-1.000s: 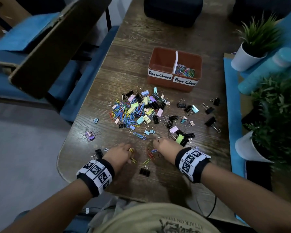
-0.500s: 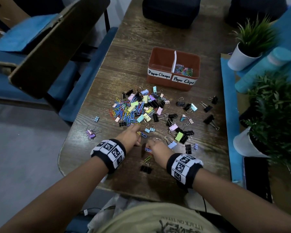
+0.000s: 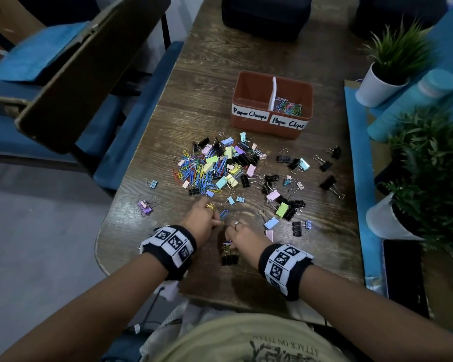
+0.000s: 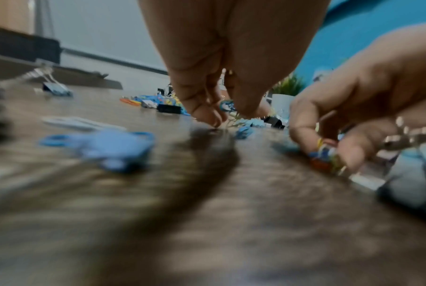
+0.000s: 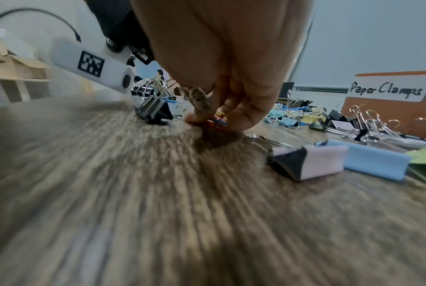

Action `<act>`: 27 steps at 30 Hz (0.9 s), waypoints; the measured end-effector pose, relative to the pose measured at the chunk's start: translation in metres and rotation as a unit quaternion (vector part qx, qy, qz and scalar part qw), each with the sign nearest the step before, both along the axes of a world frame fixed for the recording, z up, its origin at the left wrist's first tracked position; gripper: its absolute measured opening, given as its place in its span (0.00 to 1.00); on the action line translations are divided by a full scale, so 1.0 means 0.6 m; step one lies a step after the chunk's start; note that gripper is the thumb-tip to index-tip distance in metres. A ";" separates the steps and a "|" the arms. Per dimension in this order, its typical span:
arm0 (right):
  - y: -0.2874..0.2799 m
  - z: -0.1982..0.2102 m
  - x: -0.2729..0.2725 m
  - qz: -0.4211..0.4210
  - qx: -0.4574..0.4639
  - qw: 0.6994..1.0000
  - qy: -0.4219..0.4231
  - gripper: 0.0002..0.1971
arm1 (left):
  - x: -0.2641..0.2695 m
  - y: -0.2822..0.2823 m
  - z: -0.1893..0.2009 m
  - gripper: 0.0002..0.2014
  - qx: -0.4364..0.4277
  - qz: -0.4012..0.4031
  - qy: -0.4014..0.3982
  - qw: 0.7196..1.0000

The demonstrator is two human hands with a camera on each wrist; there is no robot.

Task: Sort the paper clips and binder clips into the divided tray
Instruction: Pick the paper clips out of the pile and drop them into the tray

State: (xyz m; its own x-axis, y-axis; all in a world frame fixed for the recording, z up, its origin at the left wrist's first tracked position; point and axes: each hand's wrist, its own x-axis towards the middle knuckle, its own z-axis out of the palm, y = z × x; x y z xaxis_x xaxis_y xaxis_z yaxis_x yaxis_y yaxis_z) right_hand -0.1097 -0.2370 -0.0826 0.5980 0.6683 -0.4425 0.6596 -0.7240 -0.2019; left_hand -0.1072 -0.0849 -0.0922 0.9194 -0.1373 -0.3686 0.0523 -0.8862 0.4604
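A brown divided tray (image 3: 249, 126) stands at the far side, labelled "Paper Clamps" on the left and "Paper Clips" on the right. Coloured paper clips (image 3: 289, 107) lie in its right compartment. A mixed pile of paper clips and binder clips (image 3: 215, 165) covers the table's middle. My left hand (image 3: 217, 221) (image 4: 221, 118) pinches a blue paper clip (image 3: 223, 213) against the wood. Close beside it, my right hand (image 3: 229, 241) (image 5: 214, 121) pinches a small bunch of coloured paper clips (image 5: 218, 121) (image 4: 323, 152). A black binder clip (image 3: 229, 259) sits just behind both hands.
Loose binder clips (image 3: 283, 209) lie scattered to the right of the hands, and purple ones (image 3: 145, 207) lie near the left edge. Potted plants (image 3: 400, 56), a teal bottle (image 3: 416, 100) and a dark phone (image 3: 403, 278) line the right side. A chair (image 3: 84, 74) stands to the left.
My left hand has moved forward from the near edge and in toward the right hand. The loose paper clips that lay between the hands are now under my right fingers.
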 end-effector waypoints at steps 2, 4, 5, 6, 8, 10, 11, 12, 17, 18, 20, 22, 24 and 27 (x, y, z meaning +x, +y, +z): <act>0.004 0.002 -0.006 0.021 -0.040 0.999 -0.018 0.18 | 0.004 -0.019 -0.005 0.04 0.006 0.022 -0.015 1.000; 0.008 0.001 -0.011 0.040 -0.066 0.997 -0.028 0.20 | 0.005 -0.032 -0.011 0.08 0.006 0.010 -0.004 1.000; 0.008 -0.001 -0.013 0.037 -0.069 0.997 -0.028 0.20 | 0.003 -0.037 -0.008 0.10 0.019 -0.014 0.012 1.000; 0.006 -0.004 -0.014 0.036 -0.071 0.997 -0.023 0.20 | 0.002 -0.041 -0.002 0.12 0.045 -0.039 0.026 0.998; 0.001 -0.003 -0.016 0.033 -0.073 0.997 -0.014 0.19 | 0.000 -0.041 0.001 0.14 0.086 -0.044 0.032 0.995; -0.007 0.000 -0.019 0.020 -0.067 0.997 -0.015 0.18 | 0.000 -0.040 -0.002 0.15 0.121 -0.054 0.021 0.991; -0.010 0.003 -0.020 0.010 -0.059 0.998 -0.018 0.18 | 0.002 -0.041 -0.001 0.15 0.135 -0.065 0.021 0.988; -0.013 0.006 -0.021 0.007 -0.054 0.998 -0.019 0.17 | 0.003 -0.042 0.001 0.16 0.141 -0.073 0.024 0.987; -0.024 0.014 -0.013 0.009 -0.040 0.999 -0.010 0.16 | 0.004 -0.044 0.002 0.20 0.155 -0.096 0.024 0.983; -0.028 0.016 -0.008 0.002 -0.036 0.999 -0.001 0.16 | 0.002 -0.044 0.005 0.20 0.164 -0.105 0.030 0.980; -0.037 0.024 0.006 -0.020 -0.024 0.999 0.007 0.17 | 0.000 -0.044 0.008 0.19 0.181 -0.116 0.045 0.976; -0.049 0.039 0.021 -0.062 0.007 0.998 0.019 0.20 | -0.001 -0.045 0.013 0.17 0.186 -0.118 0.056 0.974; -0.059 0.058 0.036 -0.093 0.034 0.995 0.020 0.21 | 0.001 -0.046 0.012 0.17 0.172 -0.108 0.067 0.977; -0.083 0.076 0.079 -0.135 0.036 0.990 -0.002 0.20 | 0.010 -0.046 0.008 0.18 0.150 -0.124 0.062 0.979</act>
State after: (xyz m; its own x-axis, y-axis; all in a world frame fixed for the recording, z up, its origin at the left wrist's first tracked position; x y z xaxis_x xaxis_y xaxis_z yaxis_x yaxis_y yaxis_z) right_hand -0.0621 -0.2870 -0.0368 0.7609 0.5137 -0.3964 0.4446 -0.8577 -0.2581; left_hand -0.1010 -0.1123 -0.0872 0.8172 -0.2194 -0.5330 -0.1428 -0.9730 0.1815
